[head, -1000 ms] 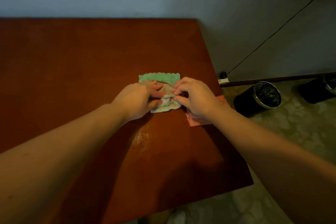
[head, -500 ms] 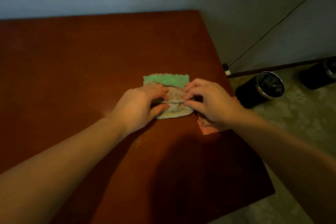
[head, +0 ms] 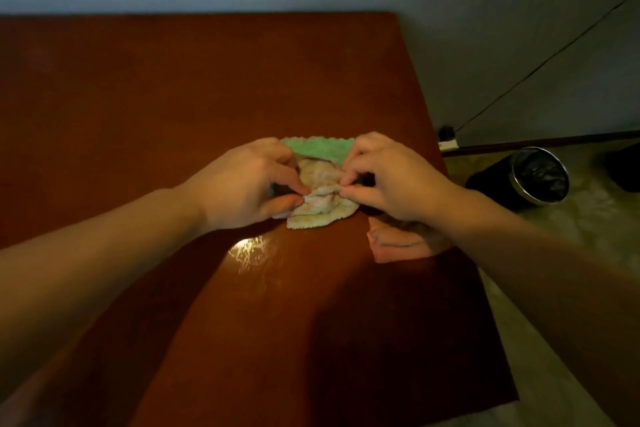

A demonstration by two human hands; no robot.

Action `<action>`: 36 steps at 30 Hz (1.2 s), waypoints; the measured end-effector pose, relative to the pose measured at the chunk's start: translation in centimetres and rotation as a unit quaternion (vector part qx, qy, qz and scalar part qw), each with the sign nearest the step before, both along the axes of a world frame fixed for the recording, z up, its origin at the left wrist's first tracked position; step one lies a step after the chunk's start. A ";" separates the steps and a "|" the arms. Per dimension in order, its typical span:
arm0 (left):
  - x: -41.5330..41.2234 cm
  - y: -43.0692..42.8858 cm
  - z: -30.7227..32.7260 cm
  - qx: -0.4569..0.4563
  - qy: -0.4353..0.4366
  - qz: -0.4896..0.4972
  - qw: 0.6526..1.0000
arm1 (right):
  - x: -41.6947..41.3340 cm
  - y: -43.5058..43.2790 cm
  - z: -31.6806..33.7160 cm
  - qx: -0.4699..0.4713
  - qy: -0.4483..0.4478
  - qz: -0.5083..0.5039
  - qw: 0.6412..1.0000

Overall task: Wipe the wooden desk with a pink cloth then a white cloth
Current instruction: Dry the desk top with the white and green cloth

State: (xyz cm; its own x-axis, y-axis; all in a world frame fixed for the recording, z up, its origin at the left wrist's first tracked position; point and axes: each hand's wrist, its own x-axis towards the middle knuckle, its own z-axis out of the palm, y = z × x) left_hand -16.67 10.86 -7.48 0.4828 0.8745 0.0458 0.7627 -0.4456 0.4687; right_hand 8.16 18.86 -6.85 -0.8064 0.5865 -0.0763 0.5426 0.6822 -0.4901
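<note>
White cloth (head: 325,213) pinched by left hand (head: 239,184), right hand (head: 394,180).

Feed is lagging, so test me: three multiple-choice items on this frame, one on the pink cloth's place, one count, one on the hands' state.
1. Where is the pink cloth?
A. desk's far left corner
B. below the right hand at its wrist, near the wooden desk right edge
C. hanging off the near edge

2. How many cloths lie on the desk?
A. one
B. five
C. three

3. The white cloth is:
A. pinched by both hands
B. untouched
C. held by one hand

1 B, it shows beneath that wrist; 2 C, white, pink and a green cloth; 3 A, left hand and right both pinch its fold.
</note>
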 end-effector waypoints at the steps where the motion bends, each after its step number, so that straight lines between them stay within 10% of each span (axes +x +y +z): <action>1: 0.4 0.0 0.3 -0.011 -0.003 0.026 1.000 | -0.4 0.4 0.2 0.019 -0.010 0.027 0.999; 14: 3.9 -2.1 2.0 -0.058 0.043 0.172 0.982 | 0.2 1.5 -0.2 -0.003 0.015 0.075 0.997; 36: 3.9 -5.2 1.3 -0.063 0.024 0.147 0.987 | 0.4 -3.4 2.2 0.009 -0.093 0.055 0.994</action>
